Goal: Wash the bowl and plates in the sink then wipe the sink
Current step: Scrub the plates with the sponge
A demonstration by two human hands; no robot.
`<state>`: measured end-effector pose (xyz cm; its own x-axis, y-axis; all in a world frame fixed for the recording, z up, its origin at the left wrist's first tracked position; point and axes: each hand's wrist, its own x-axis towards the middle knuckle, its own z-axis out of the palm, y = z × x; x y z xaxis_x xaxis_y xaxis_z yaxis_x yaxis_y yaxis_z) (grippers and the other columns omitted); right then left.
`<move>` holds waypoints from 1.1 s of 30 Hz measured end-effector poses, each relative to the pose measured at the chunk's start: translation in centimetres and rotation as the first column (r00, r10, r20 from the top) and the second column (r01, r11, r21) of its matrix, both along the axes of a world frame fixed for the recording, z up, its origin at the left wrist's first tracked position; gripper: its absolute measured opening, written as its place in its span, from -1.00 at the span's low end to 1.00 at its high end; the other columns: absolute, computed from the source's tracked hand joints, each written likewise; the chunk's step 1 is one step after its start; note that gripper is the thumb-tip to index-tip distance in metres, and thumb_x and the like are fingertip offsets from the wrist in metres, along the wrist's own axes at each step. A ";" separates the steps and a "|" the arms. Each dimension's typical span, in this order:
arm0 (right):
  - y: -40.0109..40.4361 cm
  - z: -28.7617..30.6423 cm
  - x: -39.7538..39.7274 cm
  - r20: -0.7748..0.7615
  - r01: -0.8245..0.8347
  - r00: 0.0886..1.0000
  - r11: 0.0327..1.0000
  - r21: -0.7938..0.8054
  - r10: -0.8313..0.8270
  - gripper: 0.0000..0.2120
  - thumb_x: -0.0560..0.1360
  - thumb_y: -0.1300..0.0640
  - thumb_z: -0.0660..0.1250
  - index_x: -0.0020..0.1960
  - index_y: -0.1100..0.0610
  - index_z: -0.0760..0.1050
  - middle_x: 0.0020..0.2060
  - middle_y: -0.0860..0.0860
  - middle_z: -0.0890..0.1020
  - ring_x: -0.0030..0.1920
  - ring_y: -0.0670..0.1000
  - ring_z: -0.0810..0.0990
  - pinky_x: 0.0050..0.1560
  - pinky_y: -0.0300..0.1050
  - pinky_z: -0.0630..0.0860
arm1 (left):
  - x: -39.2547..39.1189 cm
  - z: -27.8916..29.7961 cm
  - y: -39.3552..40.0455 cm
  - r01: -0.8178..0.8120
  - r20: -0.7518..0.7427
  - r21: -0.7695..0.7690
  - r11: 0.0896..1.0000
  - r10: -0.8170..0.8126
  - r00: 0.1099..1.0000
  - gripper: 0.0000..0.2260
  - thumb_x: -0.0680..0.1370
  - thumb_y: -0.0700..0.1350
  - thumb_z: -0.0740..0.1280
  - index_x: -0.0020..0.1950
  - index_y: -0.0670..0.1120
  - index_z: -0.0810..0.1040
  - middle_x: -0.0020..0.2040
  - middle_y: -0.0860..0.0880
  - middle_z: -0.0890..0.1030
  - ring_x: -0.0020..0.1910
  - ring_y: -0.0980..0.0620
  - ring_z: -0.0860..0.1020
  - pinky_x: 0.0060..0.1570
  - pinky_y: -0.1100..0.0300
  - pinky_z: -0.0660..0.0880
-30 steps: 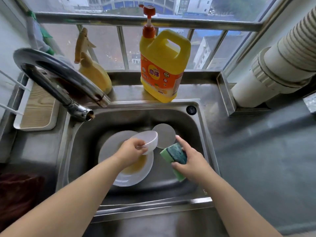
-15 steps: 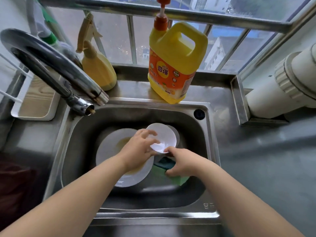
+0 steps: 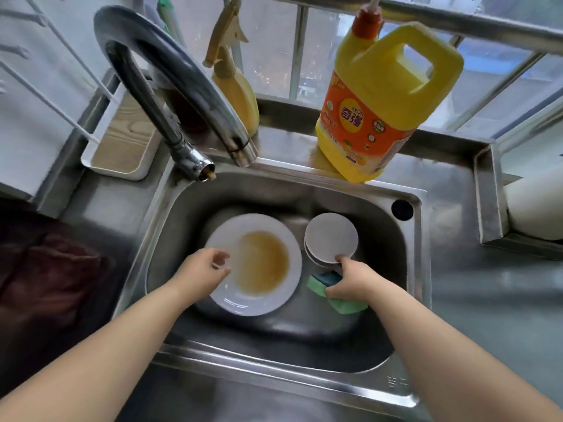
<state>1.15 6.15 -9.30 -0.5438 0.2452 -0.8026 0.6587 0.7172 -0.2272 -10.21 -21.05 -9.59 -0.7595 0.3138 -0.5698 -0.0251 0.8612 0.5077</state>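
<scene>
Plate [image 3: 256,264] soiled brown, flat in sink [image 3: 380,300], rim under loosely spread left hand [image 3: 207,274], nearest. Right hand [image 3: 350,281] gripping sponge [image 3: 341,301], fingertip touching upturned bowl [image 3: 331,236] just beyond.

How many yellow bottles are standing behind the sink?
2: a big yellow detergent jug with a pump on the ledge behind the sink's right half, and a smaller yellow spray bottle further left, partly hidden behind the tap.
</scene>
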 end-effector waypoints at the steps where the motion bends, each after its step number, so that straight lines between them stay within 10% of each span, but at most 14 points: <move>1: 0.1 -0.1 0.0 -0.005 0.008 1.000 1.000 0.000 -0.008 -0.15 0.36 -0.02 0.41 0.53 0.08 0.07 0.33 0.08 0.42 0.23 0.09 0.48 0.17 -0.10 0.50 | 0.0 -0.2 -0.2 -0.024 0.008 0.005 1.000 0.024 1.000 -0.72 0.53 -0.16 0.36 0.24 -0.15 0.54 0.09 -0.09 0.59 -0.04 0.02 0.50 0.01 0.23 0.38; 9: 0.2 -0.2 0.6 -0.029 0.044 0.999 0.999 0.010 -0.044 -0.11 0.39 -0.05 0.41 0.56 0.03 -0.01 0.51 0.07 0.08 0.41 0.12 0.30 0.33 -0.08 0.35 | 0.1 -1.3 -1.3 -0.158 0.086 0.038 0.987 0.155 0.984 -0.77 0.53 -0.18 0.36 0.18 -0.17 0.56 -0.03 -0.07 0.57 0.00 -0.02 0.53 -0.02 0.25 0.37; 33: -9.2 -1.0 0.3 -0.305 0.327 0.867 0.912 -0.249 -0.394 -0.47 0.37 0.03 0.47 0.31 -0.02 0.42 0.14 -0.07 0.53 0.07 -0.08 0.53 0.04 -0.27 0.42 | -3.2 -7.1 -0.6 -0.076 0.066 -0.381 0.921 0.109 0.992 -0.63 0.59 -0.16 0.27 0.33 -0.25 0.27 0.29 -0.25 0.46 0.25 -0.24 0.47 0.12 -0.02 0.45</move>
<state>1.43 -3.00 -10.32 -0.6930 0.3445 -0.6332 0.7203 0.3675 -0.5883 -13.45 -21.61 -16.67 -0.7185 -0.0066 -0.6955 -0.1427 0.9801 0.1381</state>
